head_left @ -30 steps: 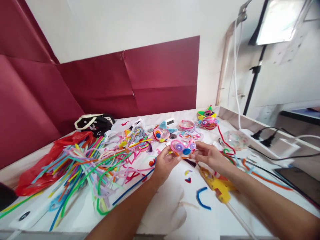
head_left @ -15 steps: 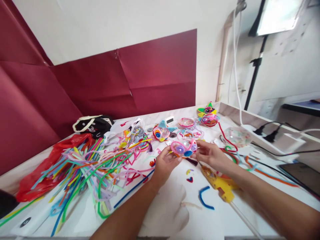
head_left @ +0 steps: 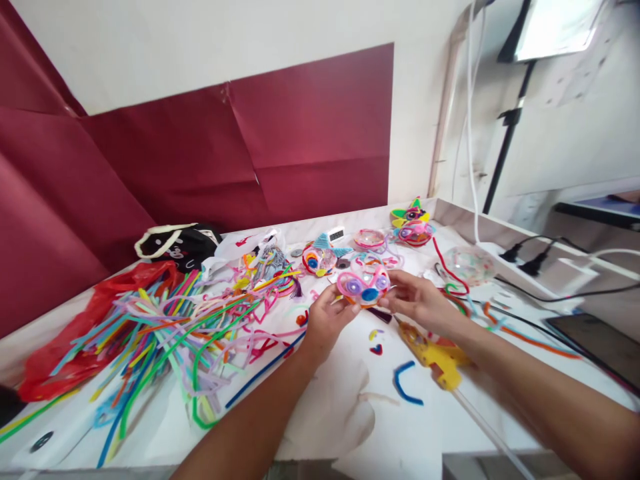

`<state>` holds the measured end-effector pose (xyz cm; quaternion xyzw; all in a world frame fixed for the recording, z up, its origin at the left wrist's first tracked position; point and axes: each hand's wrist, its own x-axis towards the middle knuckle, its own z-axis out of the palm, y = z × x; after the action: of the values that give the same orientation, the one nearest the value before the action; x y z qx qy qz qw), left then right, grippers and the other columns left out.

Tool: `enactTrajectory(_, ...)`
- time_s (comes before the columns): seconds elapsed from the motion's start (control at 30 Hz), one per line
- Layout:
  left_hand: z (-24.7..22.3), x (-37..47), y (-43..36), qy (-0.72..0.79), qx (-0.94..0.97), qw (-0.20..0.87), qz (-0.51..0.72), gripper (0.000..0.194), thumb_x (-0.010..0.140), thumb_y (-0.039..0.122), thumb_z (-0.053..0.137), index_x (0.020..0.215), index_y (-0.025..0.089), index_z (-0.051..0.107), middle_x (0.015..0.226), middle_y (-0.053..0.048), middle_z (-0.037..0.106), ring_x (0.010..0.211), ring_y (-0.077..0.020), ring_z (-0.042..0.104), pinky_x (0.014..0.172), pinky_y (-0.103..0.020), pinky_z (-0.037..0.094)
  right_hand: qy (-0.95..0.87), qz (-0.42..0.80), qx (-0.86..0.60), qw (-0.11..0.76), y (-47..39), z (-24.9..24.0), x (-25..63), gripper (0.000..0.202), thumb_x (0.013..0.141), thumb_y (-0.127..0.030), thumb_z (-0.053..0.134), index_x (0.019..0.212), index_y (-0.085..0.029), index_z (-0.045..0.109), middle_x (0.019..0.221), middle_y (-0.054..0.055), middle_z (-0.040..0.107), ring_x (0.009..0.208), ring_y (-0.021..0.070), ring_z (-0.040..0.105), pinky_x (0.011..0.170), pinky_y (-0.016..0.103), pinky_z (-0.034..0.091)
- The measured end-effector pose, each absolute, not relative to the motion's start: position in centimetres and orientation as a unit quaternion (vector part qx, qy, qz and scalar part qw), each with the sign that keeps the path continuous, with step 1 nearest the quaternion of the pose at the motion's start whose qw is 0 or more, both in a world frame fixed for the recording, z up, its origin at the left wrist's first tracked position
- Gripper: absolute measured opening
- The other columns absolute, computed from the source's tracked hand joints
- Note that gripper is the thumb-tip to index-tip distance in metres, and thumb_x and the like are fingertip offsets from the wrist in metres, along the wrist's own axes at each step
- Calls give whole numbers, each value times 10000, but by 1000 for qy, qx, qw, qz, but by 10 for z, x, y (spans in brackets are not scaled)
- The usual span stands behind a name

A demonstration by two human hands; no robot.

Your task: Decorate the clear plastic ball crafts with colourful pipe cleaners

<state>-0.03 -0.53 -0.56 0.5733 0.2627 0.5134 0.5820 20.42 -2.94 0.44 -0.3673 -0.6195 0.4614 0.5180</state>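
Between both hands is a clear plastic ball decorated with pipe cleaners (head_left: 369, 294); it has pink loops, purple eye-like discs and a blue oval in front. My left hand (head_left: 327, 317) grips its left side, fingertips underneath and behind. My right hand (head_left: 417, 301) pinches the right side with thumb and fingers. Below the right wrist lies a yellow hot glue gun (head_left: 435, 353) with a clear glue stick in its back. A bent blue pipe cleaner (head_left: 404, 384) and a small red and blue heart-like piece (head_left: 376, 349) lie on the white paper.
A large heap of coloured pipe cleaners (head_left: 165, 340) spills from a red plastic bag (head_left: 95, 327) on the left. Finished-looking animal figures (head_left: 414, 232) stand at the back. At right are a power strip (head_left: 525, 273), cables and a phone (head_left: 595, 340).
The decorated ball has been tilted slightly, so its purple discs and blue oval face me more squarely. Both hands keep their hold. The whole view has shifted a little.
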Motion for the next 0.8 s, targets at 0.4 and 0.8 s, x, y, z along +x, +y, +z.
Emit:
enactTrajectory(0.4, -8, 1, -5, 254, 532, 631, 504, 424, 768, 250, 766, 1129, 183, 554, 1134, -84, 672, 1051, -235, 661, 914, -414, 554, -633, 442, -370, 516, -23, -7, 210, 468, 787, -378, 758, 1179, -210, 564, 964, 37, 670, 840, 168, 631, 727, 288, 524)
enactTrajectory(0.8, -5, 2, -7, 269, 526, 620, 516, 413, 744, 265, 780, 1074, 181, 547, 1140, -77, 650, 1035, -226, 660, 888, -413, 571, -646, 444, -358, 507, -26, -2, 206, 463, 818, -401, 736, 1215, -236, 564, 1038, 38, 674, 894, 182, 644, 755, 292, 530)
